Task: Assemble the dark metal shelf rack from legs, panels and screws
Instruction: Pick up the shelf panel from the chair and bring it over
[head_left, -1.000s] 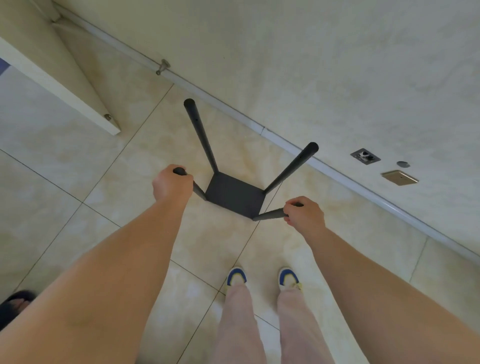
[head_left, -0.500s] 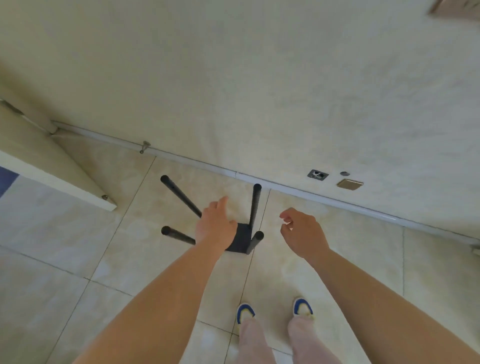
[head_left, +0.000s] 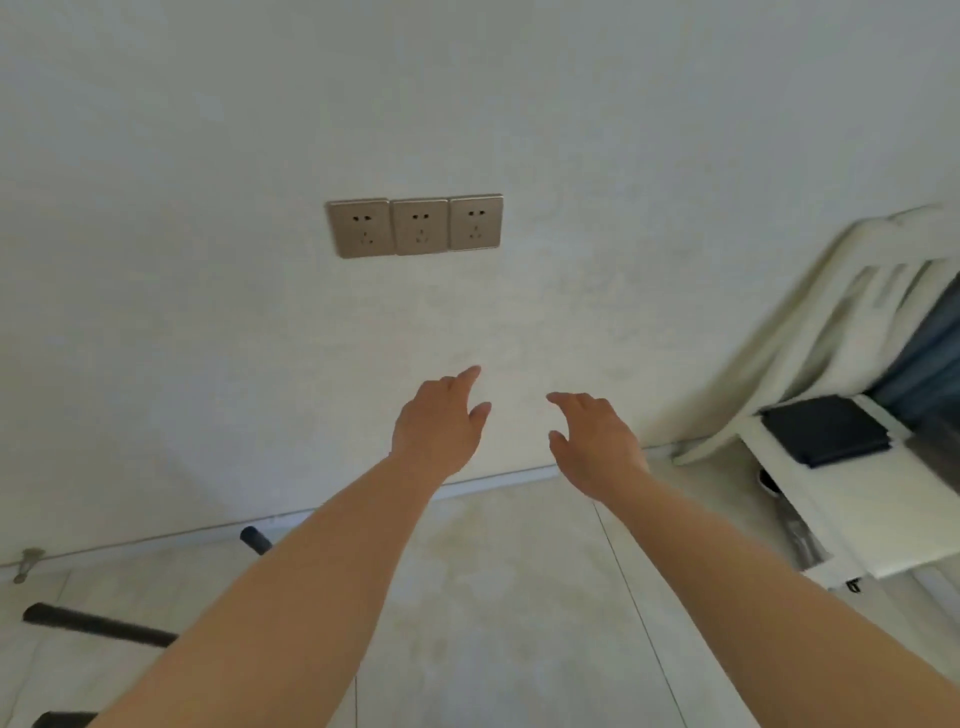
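Both hands hang empty with fingers loosely spread, the right hand (head_left: 597, 447) nearer the dark panel (head_left: 826, 431) lying flat on the white chair (head_left: 883, 525) to its right, while the rack's legs (head_left: 98, 626) lie low left, behind the left hand (head_left: 441, 421).

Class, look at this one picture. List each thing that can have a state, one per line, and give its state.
Left hand: open, raised, holding nothing.
Right hand: open, raised, holding nothing.
Rack legs: dark, down at lower left, mostly hidden behind the left arm, untouched.
Wall sockets: three in a row, nothing plugged in.
Dark panel: lying flat on the white surface at right.
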